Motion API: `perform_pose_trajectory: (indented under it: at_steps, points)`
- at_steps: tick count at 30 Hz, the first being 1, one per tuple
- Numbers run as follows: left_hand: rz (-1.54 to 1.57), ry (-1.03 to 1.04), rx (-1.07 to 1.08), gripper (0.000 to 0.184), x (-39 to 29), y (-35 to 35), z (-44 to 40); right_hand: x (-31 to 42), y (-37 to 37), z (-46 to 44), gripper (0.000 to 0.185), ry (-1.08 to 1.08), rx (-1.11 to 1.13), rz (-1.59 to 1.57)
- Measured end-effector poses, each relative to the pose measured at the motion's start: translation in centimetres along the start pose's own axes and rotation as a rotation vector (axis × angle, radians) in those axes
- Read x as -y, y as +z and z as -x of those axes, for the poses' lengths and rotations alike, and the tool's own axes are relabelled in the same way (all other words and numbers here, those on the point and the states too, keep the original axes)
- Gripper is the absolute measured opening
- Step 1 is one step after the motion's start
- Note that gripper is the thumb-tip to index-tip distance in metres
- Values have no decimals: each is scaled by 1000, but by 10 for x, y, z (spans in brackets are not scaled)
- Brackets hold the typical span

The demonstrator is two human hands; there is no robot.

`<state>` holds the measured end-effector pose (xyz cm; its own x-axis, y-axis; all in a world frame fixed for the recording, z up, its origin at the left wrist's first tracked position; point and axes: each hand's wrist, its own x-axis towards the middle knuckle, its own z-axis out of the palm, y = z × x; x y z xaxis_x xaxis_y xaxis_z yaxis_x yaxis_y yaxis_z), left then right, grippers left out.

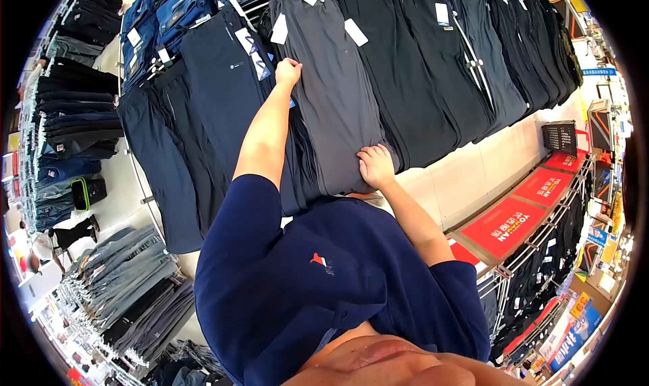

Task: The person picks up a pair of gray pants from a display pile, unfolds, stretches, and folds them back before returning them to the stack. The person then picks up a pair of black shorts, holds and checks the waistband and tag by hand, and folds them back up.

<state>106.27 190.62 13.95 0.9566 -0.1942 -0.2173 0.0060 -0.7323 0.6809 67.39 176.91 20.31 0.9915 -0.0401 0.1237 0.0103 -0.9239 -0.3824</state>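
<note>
Past the wearer's face [382,359] and navy shirt [324,298], grey trousers [331,82] hang among dark trousers [405,82], the left grip [289,73] curled at their edge, pinching or not I cannot tell, the right grip [376,165] spread lower down, where light, even pressure should keep the cloth flat.

Floor [466,176]: pale tile, at 3 o'clock. Red lettered panels [503,227] top a metal rack [504,272] near 4 o'clock; a black basket [558,138] sits near 3 o'clock. Hanging garments [78,119] occupy 8 through 10 o'clock. Lighting: bright.
</note>
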Motion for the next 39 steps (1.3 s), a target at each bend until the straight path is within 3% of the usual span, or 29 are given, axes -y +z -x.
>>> perform_pose_trajectory:
  at_steps: [4, 9, 10, 12, 15, 18, 20, 22, 23, 24, 26, 30, 31, 36, 39]
  points:
    - [-98, 32, 110, 50, 1, 5, -4, -3, -2, -3, 18, -22, 16, -5]
    - [-79, 136, -36, 39, -14, 11, 8, -4, -4, -3, 19, -32, 21, -9]
    - [7, 268, -177, 41, -18, 17, 10, -4, -4, -2, 19, -39, 24, -4]
    - [508, 357, -88, 38, -36, 25, 7, -5, -2, -1, 19, -49, 23, -5]
    - [1060, 300, 195, 30, -108, -21, 69, -7, -1, -2, 19, -48, 28, -27]
    - [1208, 376, 267, 37, -140, -57, 141, -11, -2, -5, 17, -58, -52, -37]
    - [1242, 316, 406, 45, -149, -74, 206, -34, 11, -4, 17, 222, -36, -658]
    - [1155, 328, 446, 51, -142, -83, 261, -48, -2, -5, 15, 543, -366, -1152]
    - [1138, 305, 512, 52, -138, -90, 285, -55, -15, -7, 16, 686, -463, -1177]
    - [1119, 282, 580, 53, -133, -96, 306, -73, -22, -3, 17, 800, -384, -1339]
    - [1244, 184, 726, 52, -129, -103, 340, -87, -29, 0, 17, 848, -250, -1365]
    - [1282, 161, 929, 44, -127, -103, 387, -63, -43, -1, 41, 652, 324, -1182]
    - [1204, 268, 931, 43, -134, -105, 395, -60, -35, -5, 51, 574, 429, -1164]
    - [848, 683, 1072, 28, -152, -116, 416, -39, -37, -45, 55, 327, 573, -1067]
    - [942, 797, 1093, 25, -175, -124, 427, -20, -61, -50, 66, 235, 648, -761]
